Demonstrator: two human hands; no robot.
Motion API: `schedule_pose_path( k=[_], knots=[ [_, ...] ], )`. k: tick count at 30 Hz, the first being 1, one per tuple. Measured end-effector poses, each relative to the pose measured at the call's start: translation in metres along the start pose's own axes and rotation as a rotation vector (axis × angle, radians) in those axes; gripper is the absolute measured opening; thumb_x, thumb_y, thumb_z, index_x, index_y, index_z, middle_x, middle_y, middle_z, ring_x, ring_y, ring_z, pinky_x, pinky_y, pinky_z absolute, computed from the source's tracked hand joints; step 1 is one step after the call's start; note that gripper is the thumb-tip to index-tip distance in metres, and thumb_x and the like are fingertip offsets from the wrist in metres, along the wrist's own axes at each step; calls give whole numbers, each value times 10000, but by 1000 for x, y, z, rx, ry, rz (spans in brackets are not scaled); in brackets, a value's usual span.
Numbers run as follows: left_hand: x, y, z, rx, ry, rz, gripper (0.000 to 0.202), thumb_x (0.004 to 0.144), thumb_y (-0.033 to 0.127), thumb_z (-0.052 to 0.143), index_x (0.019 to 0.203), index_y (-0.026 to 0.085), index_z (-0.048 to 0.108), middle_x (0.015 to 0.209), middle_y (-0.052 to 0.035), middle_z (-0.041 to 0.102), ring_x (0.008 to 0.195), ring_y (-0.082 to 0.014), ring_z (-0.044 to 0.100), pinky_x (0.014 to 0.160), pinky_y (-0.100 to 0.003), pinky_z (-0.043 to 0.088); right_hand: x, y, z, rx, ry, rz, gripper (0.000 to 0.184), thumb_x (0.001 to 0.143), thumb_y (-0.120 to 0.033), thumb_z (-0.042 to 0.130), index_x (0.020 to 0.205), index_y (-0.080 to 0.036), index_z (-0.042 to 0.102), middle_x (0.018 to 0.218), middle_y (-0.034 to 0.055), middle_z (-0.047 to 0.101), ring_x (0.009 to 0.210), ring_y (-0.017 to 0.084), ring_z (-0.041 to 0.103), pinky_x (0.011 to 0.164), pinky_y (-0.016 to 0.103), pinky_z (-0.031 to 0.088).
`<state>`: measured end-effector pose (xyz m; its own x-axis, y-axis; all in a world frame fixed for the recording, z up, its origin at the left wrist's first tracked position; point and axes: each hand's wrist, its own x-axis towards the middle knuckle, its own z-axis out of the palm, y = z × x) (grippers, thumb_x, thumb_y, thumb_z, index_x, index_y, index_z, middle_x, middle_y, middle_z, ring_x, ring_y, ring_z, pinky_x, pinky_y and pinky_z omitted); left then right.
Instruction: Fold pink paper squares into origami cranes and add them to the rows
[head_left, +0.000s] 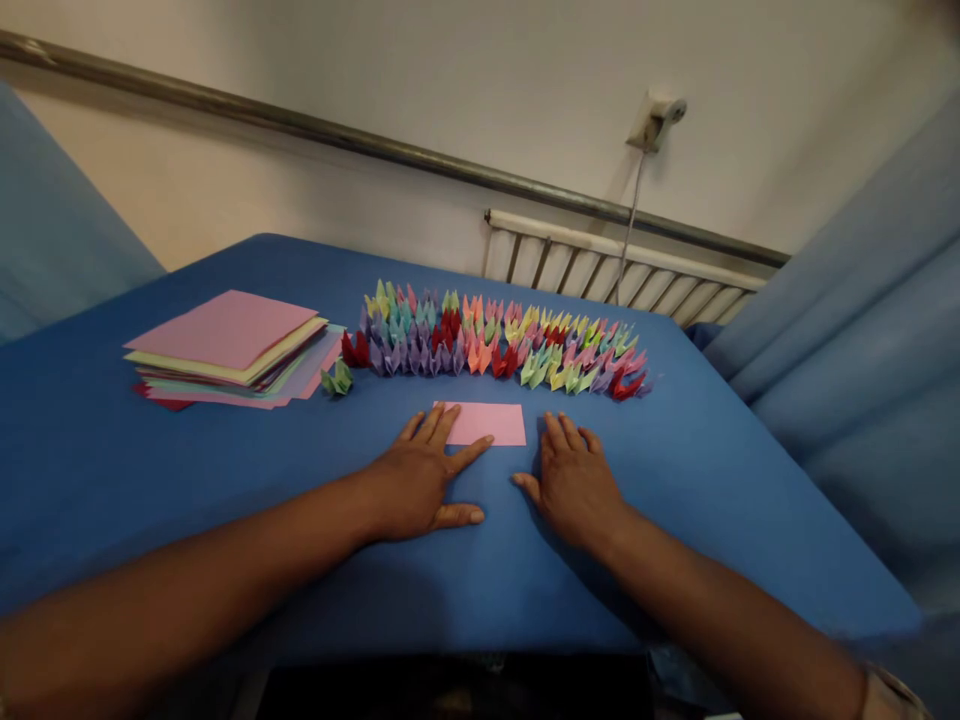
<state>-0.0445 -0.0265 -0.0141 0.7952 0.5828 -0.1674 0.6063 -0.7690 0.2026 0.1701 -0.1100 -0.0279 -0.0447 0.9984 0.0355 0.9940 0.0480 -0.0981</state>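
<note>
Loosely, a stack of coloured paper (225, 330) is piled toward the far left corner of the table (75, 450); its uneven sheets could be slid askew if knocked. Beside it, a green folded figure (337, 380) is set apart from rows of folded paper figures (420, 350) ranged toward the far edge. Between these rows and the near edge, a pink paper rectangle (504, 422) is laid flat, its left end covered by the left hand (412, 480), fingers spread wide, nothing gripped; if the paper is pushed unevenly there, it could be skewed. Past its right end, the right hand (574, 485) is held empty, fingers slightly parted; whether the table is touched cannot be told.
</note>
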Motion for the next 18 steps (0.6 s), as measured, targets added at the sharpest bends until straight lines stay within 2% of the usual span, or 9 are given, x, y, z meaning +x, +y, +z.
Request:
schedule_pose_path(
  k=[2,5,7,10,15,18],
  knots=[
    [1,-1,2,4,6,2,904,766,765,539,1508,292,335,1612,-203,131,1459,-480,86,1120,-637,143,9,-10,-3,20,33,-14,695,947,-500,468,1428,0,433,1559,259,272,1449,400,229,1145,562,197],
    [0,-4,4,19,13,15,962,766,777,522,1526,232,298,1604,-238,105,1458,-485,58,1121,-639,138,26,-25,0,162,-36,-226,679,987,-511,353,1494,-60,339,1601,177,219,1480,309,195,1180,477,200],
    [-2,-5,4,34,-9,11,1004,767,779,514,1537,185,263,1594,-265,94,1460,-480,53,1124,-629,145,35,-31,5,220,-99,-244,759,978,-554,349,1515,-26,261,1591,208,228,1481,311,191,1181,470,209],
    [-7,-5,1,69,-41,-30,1051,758,789,508,1532,121,265,1583,-289,110,1459,-480,75,1120,-628,161,41,-31,13,213,-109,-229,840,948,-603,389,1518,-7,231,1595,233,184,1491,337,129,1189,502,171],
    [-14,-9,-3,136,18,-165,1114,695,819,547,1461,26,390,1530,-333,258,1391,-544,242,1065,-662,229,38,-26,16,205,-103,-220,852,938,-616,394,1524,-22,220,1604,220,158,1493,339,116,1189,506,164],
    [-11,-14,-9,214,132,-254,998,723,783,565,1341,0,528,1424,-342,435,1312,-535,375,1053,-632,263,37,-23,15,228,-98,-175,816,951,-588,383,1521,-24,233,1600,213,190,1486,352,142,1180,514,175]
  ],
)
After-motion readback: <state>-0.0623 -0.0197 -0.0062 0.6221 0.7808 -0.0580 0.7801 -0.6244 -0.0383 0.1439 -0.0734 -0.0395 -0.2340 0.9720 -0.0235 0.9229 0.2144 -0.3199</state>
